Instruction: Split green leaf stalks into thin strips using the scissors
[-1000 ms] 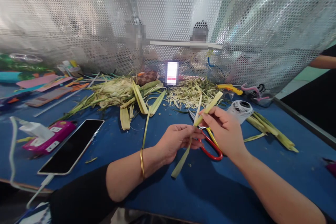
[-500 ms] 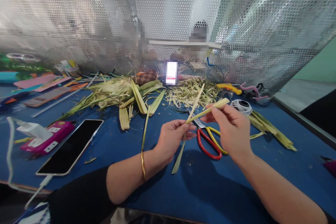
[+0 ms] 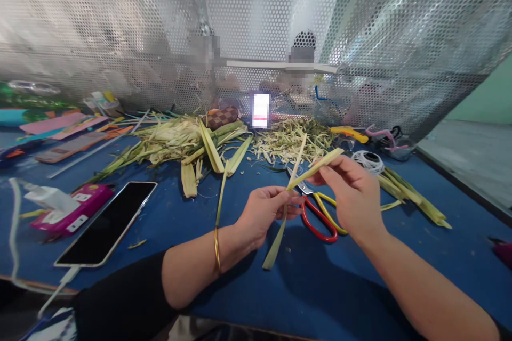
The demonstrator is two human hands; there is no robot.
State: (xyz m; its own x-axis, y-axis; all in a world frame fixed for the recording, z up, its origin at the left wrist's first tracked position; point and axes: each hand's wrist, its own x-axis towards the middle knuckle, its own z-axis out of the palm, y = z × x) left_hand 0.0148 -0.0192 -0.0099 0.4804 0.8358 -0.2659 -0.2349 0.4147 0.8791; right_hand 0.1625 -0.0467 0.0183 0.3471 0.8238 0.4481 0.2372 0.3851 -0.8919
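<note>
My left hand (image 3: 264,214) pinches pale green leaf strips (image 3: 276,248) where they cross, in the middle of the head view. One end hangs below the fingers and another stands up behind them. My right hand (image 3: 354,197) grips the strip (image 3: 320,165) that slants up to the right between both hands. Under and between the hands, scissors (image 3: 320,219) with one red and one yellow handle lie on the blue table (image 3: 248,298). Part of their blades is hidden behind the left fingers.
Leaf stalks (image 3: 172,141) and a heap of shredded strips (image 3: 280,141) lie at the back. To the left are a phone (image 3: 106,224) and a magenta power strip (image 3: 94,197). A string roll (image 3: 367,161) and more stalks (image 3: 416,197) lie right. A perforated metal screen (image 3: 256,10) stands behind.
The strips have shifted slightly: the upright end is lower and leans less to the right. My left hand has moved a little right and down, while both hands keep their grip.
</note>
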